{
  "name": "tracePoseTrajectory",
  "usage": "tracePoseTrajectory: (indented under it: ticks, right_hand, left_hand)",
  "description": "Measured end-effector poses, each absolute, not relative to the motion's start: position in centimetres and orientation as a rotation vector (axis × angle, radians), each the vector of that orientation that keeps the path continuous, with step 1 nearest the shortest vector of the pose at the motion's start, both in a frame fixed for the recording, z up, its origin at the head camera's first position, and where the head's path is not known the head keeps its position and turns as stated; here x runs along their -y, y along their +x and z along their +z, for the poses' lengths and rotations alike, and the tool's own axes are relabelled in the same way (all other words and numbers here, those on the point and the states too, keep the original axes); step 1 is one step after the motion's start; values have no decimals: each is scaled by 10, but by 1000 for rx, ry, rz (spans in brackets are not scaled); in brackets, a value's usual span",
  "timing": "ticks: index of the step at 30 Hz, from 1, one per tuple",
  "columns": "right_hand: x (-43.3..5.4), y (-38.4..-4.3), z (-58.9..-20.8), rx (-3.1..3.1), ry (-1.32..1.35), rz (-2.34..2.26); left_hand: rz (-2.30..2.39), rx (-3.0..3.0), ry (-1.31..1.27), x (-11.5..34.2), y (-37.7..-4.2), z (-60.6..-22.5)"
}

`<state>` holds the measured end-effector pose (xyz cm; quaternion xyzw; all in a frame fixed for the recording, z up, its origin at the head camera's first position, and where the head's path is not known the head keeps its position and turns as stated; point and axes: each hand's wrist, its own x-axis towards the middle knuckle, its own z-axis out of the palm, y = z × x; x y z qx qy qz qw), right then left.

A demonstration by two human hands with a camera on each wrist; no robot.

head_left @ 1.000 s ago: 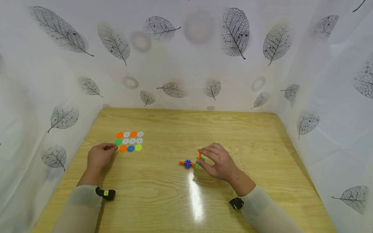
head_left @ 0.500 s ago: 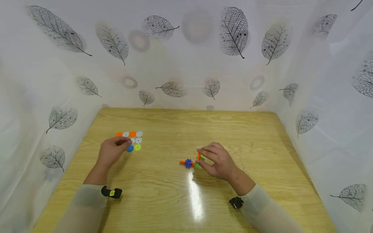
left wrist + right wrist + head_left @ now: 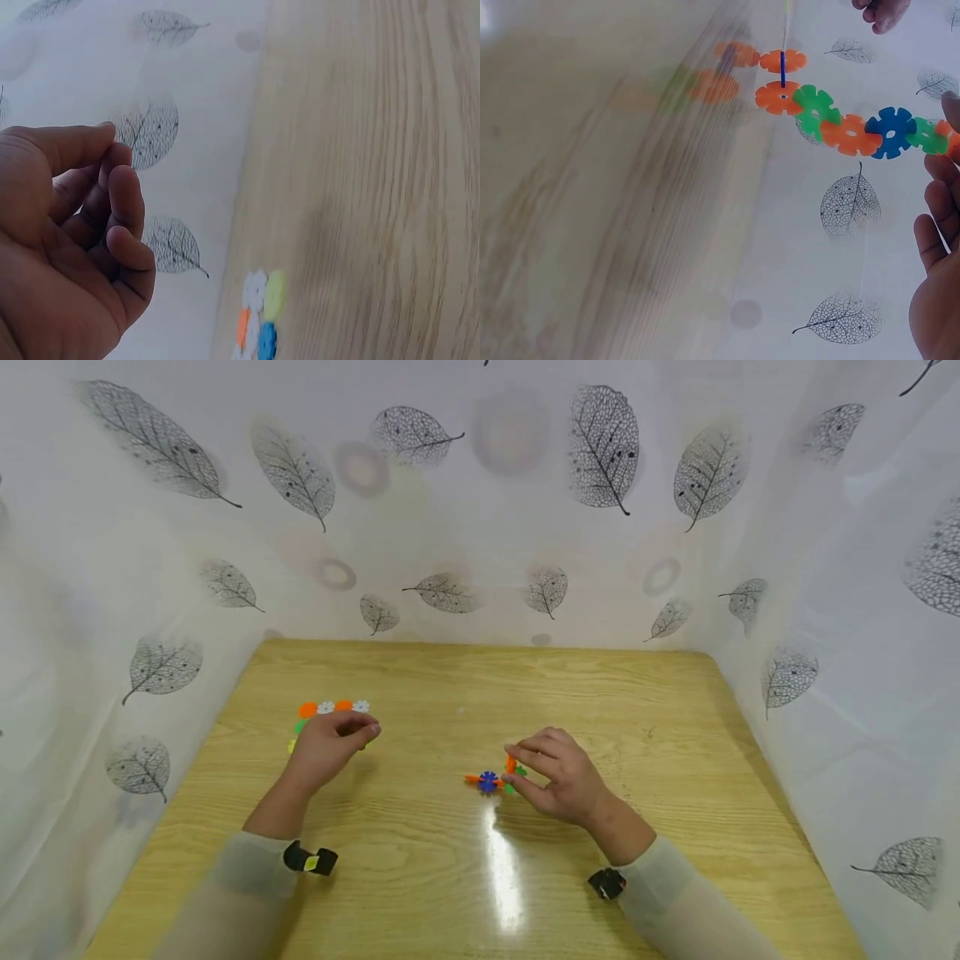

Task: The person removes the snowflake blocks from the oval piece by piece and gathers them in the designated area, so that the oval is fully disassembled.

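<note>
While right hand (image 3: 558, 777) pinches orange disc (image 3: 512, 763), chain (image 3: 840, 142) extends left.

A yellow-brown table (image 3: 600, 693) has wavy wood lines and round back corners, and a bright streak of light (image 3: 502, 872) shines on its top. White sheets (image 3: 480, 527) go up behind it and on both sides, with gray leaves (image 3: 604, 447) and pale rings (image 3: 362, 469) on them.
</note>
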<state>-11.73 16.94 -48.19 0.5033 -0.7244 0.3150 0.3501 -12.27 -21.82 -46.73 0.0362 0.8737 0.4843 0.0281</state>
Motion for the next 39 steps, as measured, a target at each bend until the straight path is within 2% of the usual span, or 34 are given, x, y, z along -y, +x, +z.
tracePoseTrajectory:
  ticks: [23,39]
  right_hand:
    - [-164,-120,-479,1907,1314,813]
    - [-156,-120,-474,1938,1336,757]
  left_hand:
    - [1612,-2386,494,105,-111,-455]
    - [1559,-2371,599,77,-106,-449]
